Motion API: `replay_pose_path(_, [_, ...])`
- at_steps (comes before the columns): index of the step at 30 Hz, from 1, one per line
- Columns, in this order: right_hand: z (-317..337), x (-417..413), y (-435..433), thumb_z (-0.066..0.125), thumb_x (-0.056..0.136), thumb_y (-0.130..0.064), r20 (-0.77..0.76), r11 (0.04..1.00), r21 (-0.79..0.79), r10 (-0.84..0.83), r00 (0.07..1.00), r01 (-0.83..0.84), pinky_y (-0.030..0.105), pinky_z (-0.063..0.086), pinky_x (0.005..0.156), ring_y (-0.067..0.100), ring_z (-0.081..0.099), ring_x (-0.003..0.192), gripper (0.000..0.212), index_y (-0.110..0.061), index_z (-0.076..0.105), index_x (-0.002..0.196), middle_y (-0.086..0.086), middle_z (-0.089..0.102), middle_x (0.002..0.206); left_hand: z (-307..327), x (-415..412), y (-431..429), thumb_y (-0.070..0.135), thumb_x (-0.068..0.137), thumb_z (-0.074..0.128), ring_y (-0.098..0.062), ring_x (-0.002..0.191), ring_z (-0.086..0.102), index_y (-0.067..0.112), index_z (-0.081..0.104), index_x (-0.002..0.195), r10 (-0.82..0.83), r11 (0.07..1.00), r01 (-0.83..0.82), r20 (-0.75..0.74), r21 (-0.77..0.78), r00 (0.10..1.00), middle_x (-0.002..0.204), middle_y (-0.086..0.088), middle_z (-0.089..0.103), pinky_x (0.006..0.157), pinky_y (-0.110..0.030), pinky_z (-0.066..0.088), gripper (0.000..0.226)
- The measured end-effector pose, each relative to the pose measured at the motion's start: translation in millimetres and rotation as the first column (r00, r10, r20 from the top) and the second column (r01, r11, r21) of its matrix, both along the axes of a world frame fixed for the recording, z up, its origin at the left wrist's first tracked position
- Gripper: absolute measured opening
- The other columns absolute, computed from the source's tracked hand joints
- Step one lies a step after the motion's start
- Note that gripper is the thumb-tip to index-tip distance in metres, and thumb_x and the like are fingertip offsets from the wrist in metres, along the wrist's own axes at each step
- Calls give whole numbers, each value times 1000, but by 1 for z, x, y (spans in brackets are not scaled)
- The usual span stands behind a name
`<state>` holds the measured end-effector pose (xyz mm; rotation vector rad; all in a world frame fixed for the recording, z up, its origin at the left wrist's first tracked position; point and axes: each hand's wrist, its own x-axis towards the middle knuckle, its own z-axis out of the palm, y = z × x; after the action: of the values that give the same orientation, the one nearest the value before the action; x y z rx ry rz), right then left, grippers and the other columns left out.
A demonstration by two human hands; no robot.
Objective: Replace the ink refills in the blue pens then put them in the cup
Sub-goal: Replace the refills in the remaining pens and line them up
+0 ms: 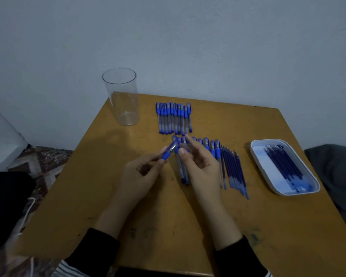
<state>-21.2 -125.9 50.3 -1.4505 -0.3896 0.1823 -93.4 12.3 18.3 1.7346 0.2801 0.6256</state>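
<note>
My left hand (142,172) grips the blue cap end of a pen (168,151) above the table's middle. My right hand (200,162) pinches the clear barrel end of that same pen (185,146) between thumb and fingers. A clear plastic cup (122,96) stands empty at the far left corner. A row of several capped blue pens (174,117) lies at the back. A second row of blue pens (210,146) lies beneath my right hand. Several loose blue refills (233,170) lie to the right of them.
A white tray (257,156) holding several blue refills (284,166) sits near the right edge of the wooden table (168,226). A grey wall stands behind. Dark cloth lies off the table's right side, and patterned fabric lies off its left.
</note>
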Motion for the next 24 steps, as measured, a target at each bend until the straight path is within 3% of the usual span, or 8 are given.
replay_pose_path(2, [-3,-4,2,68,91,-11,-5,1000,3,29,1000,-29,16,52,82,1,66,98,35,-17,65,126,0,71,108,-4,-8,0,2,91,68,-4,58,59,16,70,123,-21,1000,21,-12,-8,1000,84,8,74,59,-14,46,35])
replay_pose_path(6, [-10,-7,3,69,89,-8,45,999,-38,16,999,-14,14,50,67,-2,58,72,17,-11,69,106,-5,63,82,-4,-16,-6,5,90,70,-5,61,62,20,73,115,-55,999,54,-46,-4,997,91,3,76,61,-15,49,29])
replay_pose_path(9, [-13,-7,2,68,89,-5,64,1000,-24,-5,998,6,18,50,67,6,58,74,14,-15,70,99,-1,64,83,-5,-18,-12,16,88,72,0,61,57,25,74,110,-42,999,42,-35,11,999,89,12,74,61,-14,46,24])
replay_pose_path(12, [-14,-8,0,68,89,-3,97,1000,-26,-8,995,11,17,51,70,4,61,77,14,-14,69,98,-7,66,84,-6,-16,-16,26,83,73,-2,61,51,27,74,103,-22,999,22,-2,-46,1000,85,9,71,58,-14,42,21])
replay_pose_path(17, [-18,-11,0,66,90,-3,154,999,-36,-8,988,14,19,51,72,4,64,81,14,-14,68,99,-8,67,86,-7,-18,-17,8,88,74,-4,63,55,21,73,104,-27,999,27,11,-22,1000,80,11,72,59,-13,43,21])
replay_pose_path(20, [-19,-13,1,65,91,-2,190,1000,-23,-8,982,13,18,51,73,5,64,82,18,-19,66,97,-6,67,87,-7,-20,-15,11,89,71,-19,62,60,24,72,105,-30,1000,30,17,5,999,87,2,74,59,-18,46,21])
replay_pose_path(24, [-20,-13,1,63,92,0,223,1000,-25,-6,975,12,18,51,75,7,64,85,22,-21,65,97,-3,67,89,-7,-20,-14,18,87,70,-31,68,62,33,70,106,-54,998,54,20,28,998,98,5,73,59,-29,49,24])
